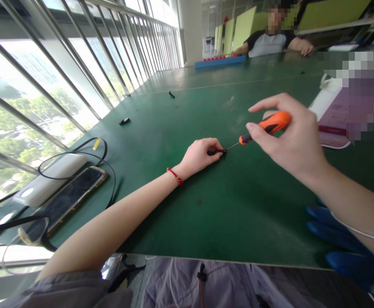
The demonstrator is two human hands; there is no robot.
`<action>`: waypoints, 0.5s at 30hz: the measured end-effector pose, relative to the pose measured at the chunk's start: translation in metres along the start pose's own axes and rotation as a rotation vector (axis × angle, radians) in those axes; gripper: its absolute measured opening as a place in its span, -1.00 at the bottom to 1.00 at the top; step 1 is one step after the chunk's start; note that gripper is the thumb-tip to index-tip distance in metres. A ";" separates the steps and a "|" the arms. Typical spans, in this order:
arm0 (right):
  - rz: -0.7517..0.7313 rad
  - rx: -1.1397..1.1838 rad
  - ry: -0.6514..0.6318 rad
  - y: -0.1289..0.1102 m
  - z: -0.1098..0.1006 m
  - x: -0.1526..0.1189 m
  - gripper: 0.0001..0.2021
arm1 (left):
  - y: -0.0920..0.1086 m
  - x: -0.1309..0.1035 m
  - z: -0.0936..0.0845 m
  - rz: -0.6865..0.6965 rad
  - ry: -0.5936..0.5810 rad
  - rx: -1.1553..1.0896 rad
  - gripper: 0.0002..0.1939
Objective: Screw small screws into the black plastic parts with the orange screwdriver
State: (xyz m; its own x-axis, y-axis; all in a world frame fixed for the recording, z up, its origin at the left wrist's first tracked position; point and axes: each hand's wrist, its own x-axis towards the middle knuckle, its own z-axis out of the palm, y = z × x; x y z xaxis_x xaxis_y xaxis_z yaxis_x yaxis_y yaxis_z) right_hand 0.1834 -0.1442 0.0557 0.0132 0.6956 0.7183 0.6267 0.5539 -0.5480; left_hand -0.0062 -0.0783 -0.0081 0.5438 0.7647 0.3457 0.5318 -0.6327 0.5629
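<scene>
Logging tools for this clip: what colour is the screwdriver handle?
The screwdriver handle is orange with black sections; it shows best in the head view.

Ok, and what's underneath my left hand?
Your left hand pinches a small black piece, on or just above the green table, with an orange screwdriver reaching its exposed end. Your grip covers part of it; anything beneath the palm is hidden.
</scene>
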 end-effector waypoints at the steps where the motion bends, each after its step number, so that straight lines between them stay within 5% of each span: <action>1: -0.019 0.037 0.016 0.002 0.001 0.000 -0.71 | 0.000 0.000 0.000 -0.001 0.001 -0.001 -0.88; 4: -0.016 0.074 0.044 0.007 0.001 0.001 -0.54 | 0.000 0.000 0.000 -0.001 0.005 -0.004 -0.88; 11: 0.037 -0.003 0.001 0.000 -0.001 0.000 -0.89 | -0.002 0.000 0.001 0.004 0.001 0.001 -0.88; 15: -0.026 0.098 0.009 0.003 0.001 0.000 -0.56 | -0.001 0.000 0.001 -0.003 0.001 0.000 -0.88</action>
State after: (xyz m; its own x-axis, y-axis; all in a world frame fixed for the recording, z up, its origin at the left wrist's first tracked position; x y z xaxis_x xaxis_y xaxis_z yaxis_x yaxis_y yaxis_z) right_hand 0.1844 -0.1421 0.0540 0.0057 0.6765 0.7364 0.5477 0.6141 -0.5683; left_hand -0.0065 -0.0777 -0.0093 0.5418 0.7664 0.3451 0.5329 -0.6307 0.5641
